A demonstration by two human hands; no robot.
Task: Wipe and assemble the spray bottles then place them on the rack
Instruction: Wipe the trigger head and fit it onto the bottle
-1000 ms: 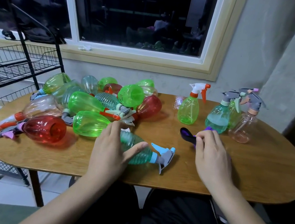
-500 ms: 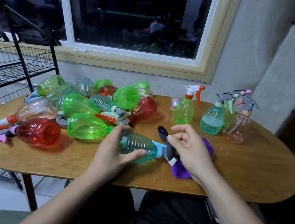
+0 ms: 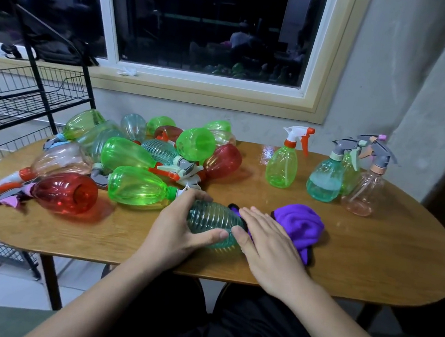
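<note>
A ribbed teal bottle (image 3: 212, 221) lies on its side near the front edge of a wooden oval table (image 3: 373, 264), just below the centre of the frame. The left hand (image 3: 178, 228) grips its body: the fingers curl over the top and the thumb (image 3: 213, 235) presses the near side. The right hand (image 3: 267, 244) lies flat with its fingers straight and close together, resting over the bottle's right end and over a purple cloth (image 3: 300, 225). That end of the bottle is hidden under the hand and the cloth, so its top cannot be made out. The cloth is bunched up and spreads to the right of the hand.

Touching the teal bottle on its left lies a green bottle (image 3: 138, 188), also on its side, and further left a red bottle (image 3: 66, 192) with its base towards the camera. Behind them, in the left middle of the frame, is a heap of bottles (image 3: 161, 145) in green, red, teal and pale pink, some with spray tops on.

In the right middle of the frame, well apart from the heap, four bottles stand upright with spray tops on: a green one (image 3: 282, 169) with a white and orange top, then, close together, a teal one (image 3: 325, 181), a second green one (image 3: 349, 174) behind it and a pale pink one (image 3: 363, 192).

A black wire rack (image 3: 11, 98) stands at the left edge of the frame beside the table. A dark window (image 3: 207, 23) fills the upper centre.
</note>
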